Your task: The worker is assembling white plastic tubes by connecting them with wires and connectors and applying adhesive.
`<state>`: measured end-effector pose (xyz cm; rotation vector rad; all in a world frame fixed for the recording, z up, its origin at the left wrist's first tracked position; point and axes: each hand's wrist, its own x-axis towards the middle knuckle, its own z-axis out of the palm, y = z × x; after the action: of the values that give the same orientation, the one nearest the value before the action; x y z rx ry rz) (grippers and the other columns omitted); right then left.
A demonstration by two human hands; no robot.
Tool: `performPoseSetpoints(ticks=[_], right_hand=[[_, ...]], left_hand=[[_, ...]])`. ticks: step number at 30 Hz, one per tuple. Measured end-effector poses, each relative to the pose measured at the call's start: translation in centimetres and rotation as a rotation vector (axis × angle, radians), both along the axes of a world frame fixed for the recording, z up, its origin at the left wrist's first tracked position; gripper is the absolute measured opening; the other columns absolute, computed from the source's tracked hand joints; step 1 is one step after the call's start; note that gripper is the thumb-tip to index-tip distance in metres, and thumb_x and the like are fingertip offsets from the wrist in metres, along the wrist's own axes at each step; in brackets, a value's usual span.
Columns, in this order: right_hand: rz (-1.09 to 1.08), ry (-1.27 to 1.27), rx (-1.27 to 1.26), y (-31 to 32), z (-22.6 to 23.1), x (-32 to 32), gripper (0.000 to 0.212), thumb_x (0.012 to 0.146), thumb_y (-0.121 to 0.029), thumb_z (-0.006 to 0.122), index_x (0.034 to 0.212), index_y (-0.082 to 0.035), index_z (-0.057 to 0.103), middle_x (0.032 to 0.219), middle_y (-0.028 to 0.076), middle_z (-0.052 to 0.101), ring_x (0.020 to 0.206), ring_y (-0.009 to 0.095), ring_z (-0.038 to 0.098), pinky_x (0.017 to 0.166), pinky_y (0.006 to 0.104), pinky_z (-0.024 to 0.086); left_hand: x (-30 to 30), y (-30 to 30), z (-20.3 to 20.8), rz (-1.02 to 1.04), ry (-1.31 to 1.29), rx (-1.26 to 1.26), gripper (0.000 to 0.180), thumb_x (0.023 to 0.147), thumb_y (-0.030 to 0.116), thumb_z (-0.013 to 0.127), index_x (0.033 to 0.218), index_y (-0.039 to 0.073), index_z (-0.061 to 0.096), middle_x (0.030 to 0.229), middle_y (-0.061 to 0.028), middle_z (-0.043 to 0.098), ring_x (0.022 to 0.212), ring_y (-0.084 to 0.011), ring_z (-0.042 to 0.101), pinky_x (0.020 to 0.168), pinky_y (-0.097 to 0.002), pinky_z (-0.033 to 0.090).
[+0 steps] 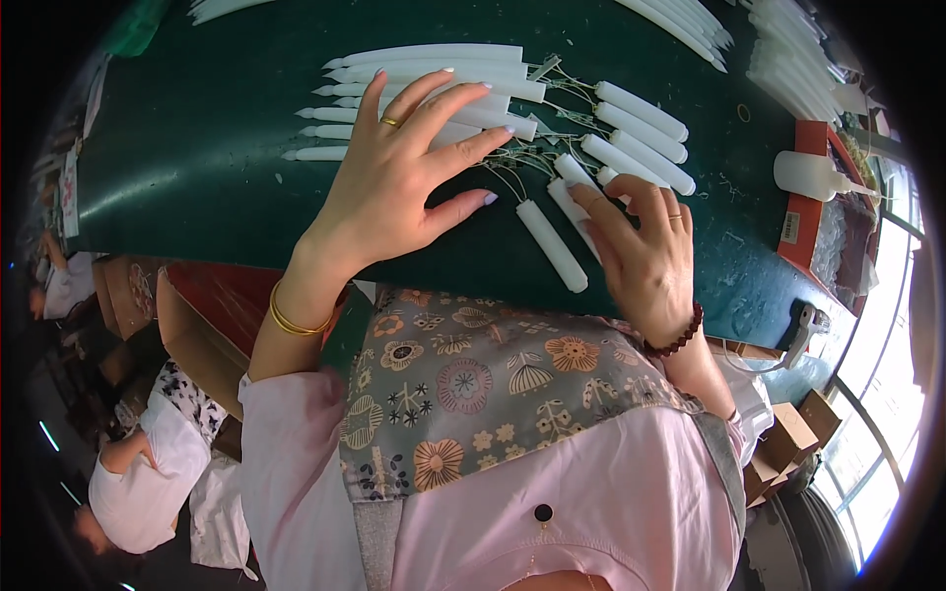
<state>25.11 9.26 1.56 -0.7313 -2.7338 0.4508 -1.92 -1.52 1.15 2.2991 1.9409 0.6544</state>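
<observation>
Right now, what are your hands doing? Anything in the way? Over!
Left hand spread over tapered white sticks. Right hand at short white tubes. Thin wires cluttering the gap between.

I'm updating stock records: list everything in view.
Flat table: one, dark green, middle
Long tapered sticks: many, white, table centre, far edge
Short wired cylinders: several, white, table centre
Nozzled bottle: one, white, table's right end
Open box: one, orange-red, beside bottle
Cardboard boxes: several, brown, lower sides
Floral apron: one, grey, lower centre
Co-worker: at least one, white-clad, lower left
Left hand: one, gold-ringed, over sticks
Right hand: one, ringed, at cylinders
</observation>
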Motion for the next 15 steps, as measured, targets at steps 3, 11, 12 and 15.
performPoseSetpoints(ticks=[3, 11, 12, 15], right_hand=[[0.018, 0.0, 0.073, 1.4, 0.1, 0.3, 0.039, 0.086, -0.002, 0.074, 0.121, -0.02, 0.077, 0.117, 0.005, 0.062, 0.103, 0.026, 0.061, 0.09, 0.0412, 0.047], [0.012, 0.035, 0.128, 1.7, 0.0, 0.8, 0.045, 0.08, 0.004, 0.075, 0.12, -0.017, 0.076, 0.117, 0.002, 0.065, 0.102, 0.024, 0.062, 0.09, 0.0398, 0.046], [0.011, 0.044, 0.112, 1.7, -0.1, 1.1, 0.043, 0.081, 0.004, 0.075, 0.119, -0.016, 0.076, 0.118, 0.004, 0.065, 0.104, 0.025, 0.062, 0.093, 0.0408, 0.046], [-0.079, 0.177, -0.004, 2.1, -0.7, 1.9, 0.044, 0.085, 0.004, 0.074, 0.125, -0.013, 0.073, 0.127, 0.008, 0.064, 0.115, 0.025, 0.062, 0.105, 0.0428, 0.045]], left_hand=[[0.9, 1.4, -0.7, -0.027, -0.055, 0.075, 0.039, 0.087, 0.016, 0.079, 0.126, 0.017, 0.076, 0.144, -0.0054, 0.058, 0.14, -0.0281, 0.05, 0.122, -0.0588, 0.025], [2.0, 4.8, -0.4, 0.053, 0.081, 0.026, 0.023, 0.088, 0.013, 0.079, 0.111, 0.013, 0.077, 0.138, -0.0051, 0.06, 0.14, -0.0276, 0.05, 0.121, -0.0615, 0.026], [1.9, 4.5, -0.2, 0.102, 0.114, 0.001, 0.025, 0.087, 0.015, 0.079, 0.112, 0.013, 0.076, 0.139, -0.0051, 0.06, 0.14, -0.0279, 0.05, 0.12, -0.0625, 0.026], [2.4, 3.8, 0.4, 0.103, -0.007, 0.067, 0.037, 0.084, 0.016, 0.081, 0.121, 0.015, 0.073, 0.143, -0.0056, 0.057, 0.141, -0.0289, 0.049, 0.12, -0.0644, 0.025]])
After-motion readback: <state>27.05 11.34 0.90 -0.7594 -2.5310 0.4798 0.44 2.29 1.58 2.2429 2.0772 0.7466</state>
